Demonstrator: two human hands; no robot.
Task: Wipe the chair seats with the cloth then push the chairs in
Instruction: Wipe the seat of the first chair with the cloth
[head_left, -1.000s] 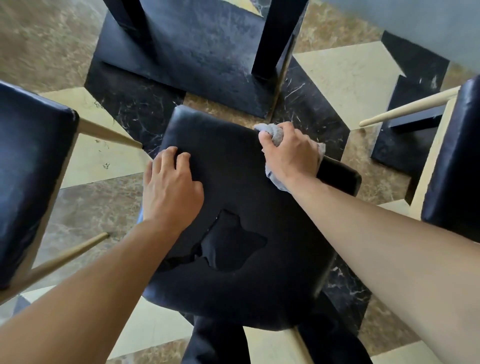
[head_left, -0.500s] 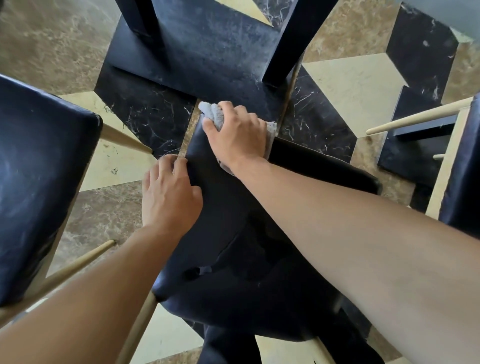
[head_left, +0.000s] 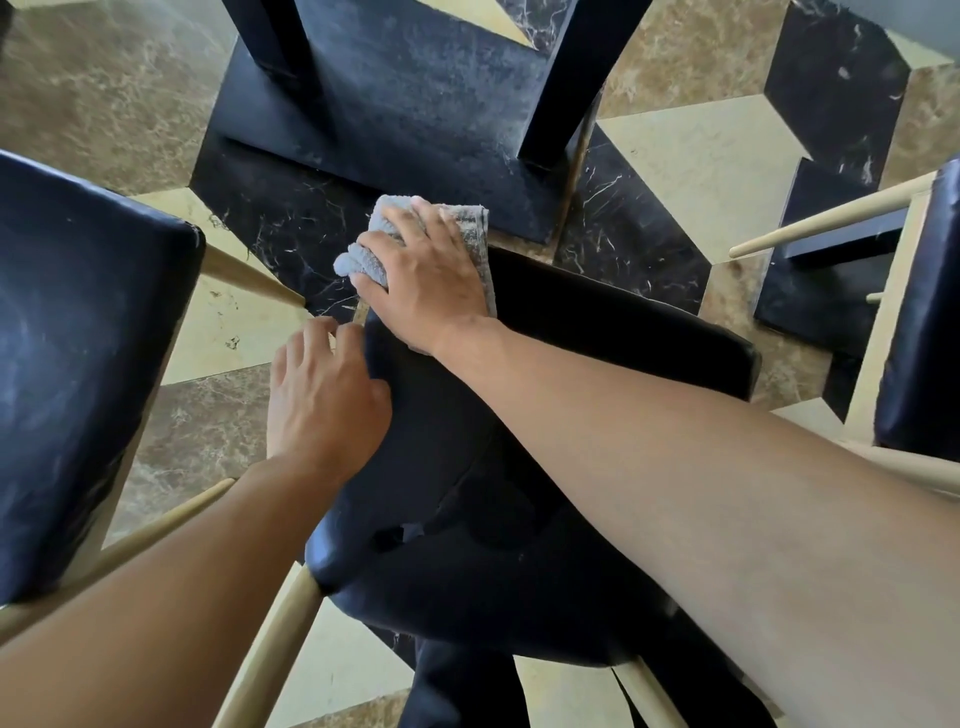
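A neighbouring chair seat (head_left: 78, 364), black and padded, was seen at the left of the view, standing on the patterned marble floor (head_left: 93, 98). Just right of it, the left hand (head_left: 322, 395) was laid on the near-left edge of the middle chair seat (head_left: 519, 519), its fingers bent over that edge, bracing the chair. Further right, the grey cloth (head_left: 374, 249) was bunched beneath the right hand (head_left: 426, 280), which was pressed flat with fingers spread over it at the seat's far-left corner, part of the cloth overhanging the edge. The step in hand was judged to be the wiping of this seat, its far edge being covered. For a clean result, firm even pressure would be wanted, the cloth drawn back in overlapping strokes across the whole seat, the brace kept so the chair was not shifted. Beyond, the black desk base (head_left: 415, 104) was seen, and a third chair seat (head_left: 924, 322) at the right edge.
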